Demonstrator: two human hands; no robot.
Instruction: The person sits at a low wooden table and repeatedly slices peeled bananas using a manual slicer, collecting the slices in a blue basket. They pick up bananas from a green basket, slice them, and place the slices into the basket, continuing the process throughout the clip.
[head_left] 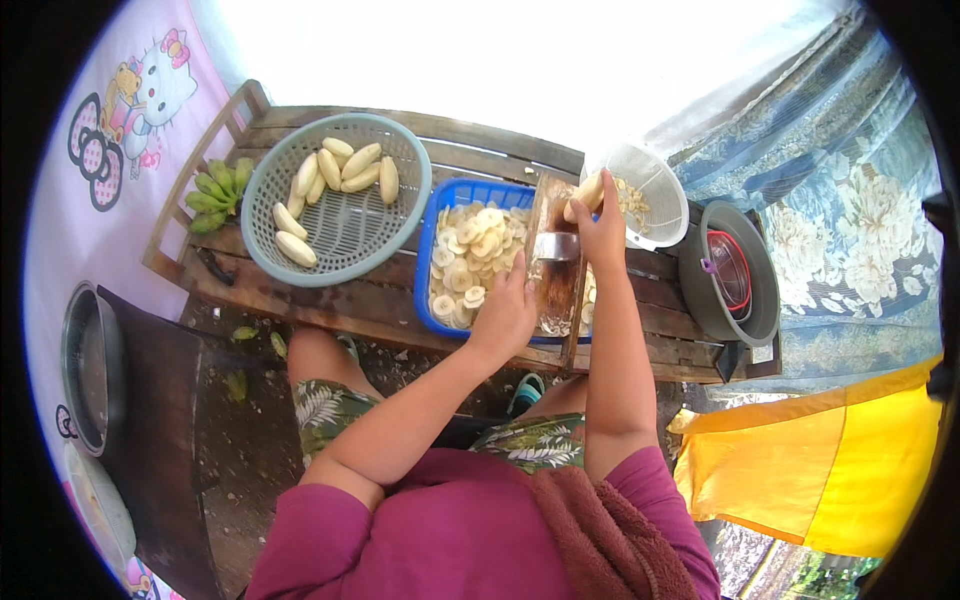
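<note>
Banana, peeled, pale and oblong (584, 197), held in my closed right hand (604, 234), slants leftward toward me just beyond the silver metal blade (556, 246) on the brown wooden board (556, 298), whose left edge my left hand (506, 314) touches, how tightly I cannot tell.

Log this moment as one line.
Left hand: at left edge of wooden slicer, grip unclear | Right hand: holding peeled banana near slicer's far end | Blue basket: under slicer, banana slices inside

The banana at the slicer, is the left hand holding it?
No, the right hand grips the banana, while the left hand is by the slicer's left edge.
</note>
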